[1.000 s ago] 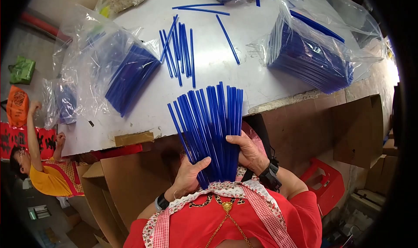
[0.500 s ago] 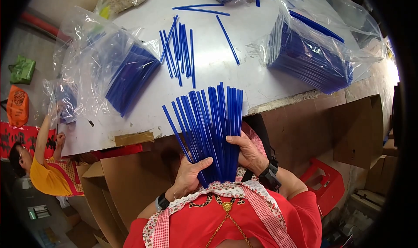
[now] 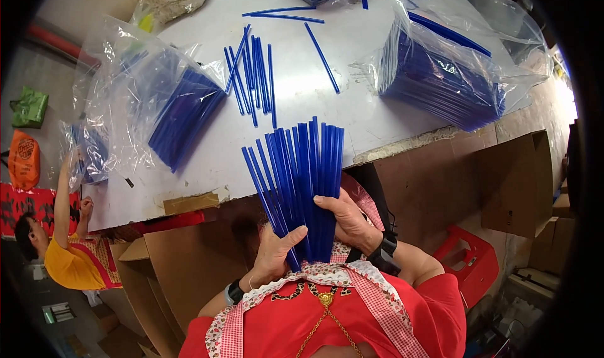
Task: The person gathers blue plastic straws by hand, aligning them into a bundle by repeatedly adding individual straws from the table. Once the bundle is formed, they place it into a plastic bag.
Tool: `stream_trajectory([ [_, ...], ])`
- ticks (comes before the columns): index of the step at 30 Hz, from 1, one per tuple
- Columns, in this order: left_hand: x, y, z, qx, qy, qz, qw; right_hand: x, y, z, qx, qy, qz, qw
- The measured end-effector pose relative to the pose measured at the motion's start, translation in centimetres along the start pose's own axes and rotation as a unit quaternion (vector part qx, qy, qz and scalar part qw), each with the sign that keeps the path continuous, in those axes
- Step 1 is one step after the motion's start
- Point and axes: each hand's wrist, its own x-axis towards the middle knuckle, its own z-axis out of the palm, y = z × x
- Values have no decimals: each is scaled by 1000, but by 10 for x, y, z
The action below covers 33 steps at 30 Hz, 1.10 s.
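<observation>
Far left: another person in a yellow top [image 3: 66, 263] sits low beside the table, one arm raised to a small clear bag [image 3: 88, 160] of blue sticks at the table edge. Green bag [image 3: 28, 106] and orange bag [image 3: 24, 160] lie on the floor behind them.

On the white table [image 3: 352, 43], left part: big clear plastic bag [image 3: 170, 106] with a stack of blue sticks inside, lying at an angle. Next to it, loose blue sticks [image 3: 255, 75] scattered in a rough row, a couple more lying apart toward the far edge.

Centre, below the table edge: bundle of blue sticks [image 3: 301, 182] held upright and fanned out, tips spread wider on the left side. Left hand [image 3: 274, 254] wraps the lower left of the bundle, thumb across the front. Right hand [image 3: 349, 223] closes on the lower right of it, fingers curled over the sticks. Both hands grip the same bundle near its base, close to the person's chest. Dark band on each wrist. Brown cardboard box [image 3: 157, 270] stands open just left of the left forearm.

Right: second large clear bag [image 3: 453, 75] packed with blue sticks on the table. Below it a cardboard panel [image 3: 516, 182], then a red plastic stool [image 3: 472, 263] on the floor.
</observation>
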Motion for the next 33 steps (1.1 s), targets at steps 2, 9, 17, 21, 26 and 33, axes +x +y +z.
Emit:
stream_trajectory([
  [2,2,3,7,55,-16,36,998,1,4,11,-59,15,-25,998],
  [9,3,0,3,63,-10,63,996,3,1,14,5,-12,-6,1000],
  [17,2,-3,-4,8,-18,49,999,4,3,6,28,-40,-21,999],
  [21,1,-4,-1,40,-44,42,997,3,6,14,-85,-6,-15,996],
  [26,7,1,11,61,-108,-21,992,9,1,12,-454,-15,-131,881],
  [33,15,0,17,41,-164,-88,982,2,-9,12,-554,13,-180,813],
])
